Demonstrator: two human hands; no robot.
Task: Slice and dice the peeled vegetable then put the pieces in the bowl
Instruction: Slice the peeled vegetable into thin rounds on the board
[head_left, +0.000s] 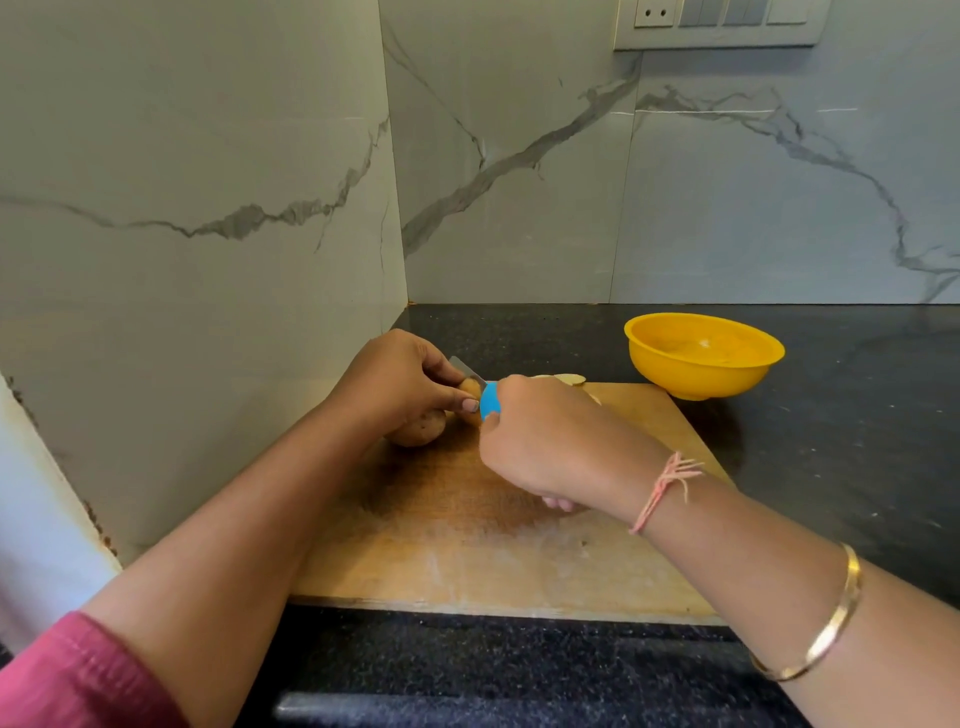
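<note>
Your pink sleeve (78, 680) sits bottom left, gold bangle (826, 623) on the right forearm, thread band (660, 493) at that wrist. Wooden board (467, 561) lies on the dark counter (831, 441). Left grip (400, 379) curls over the potato (418, 428) at the board's far left, fingers and thumb clamped on it. Right grip (540, 441) is clenched round the knife (490, 402), blue handle showing, blade angled across the potato just beside your left fingertips. Pale slices (569, 378) lie at the board's far edge, partly hidden behind the right grip. Yellow bowl (701, 358) stands on the counter at the board's far right corner; contents unclear.
</note>
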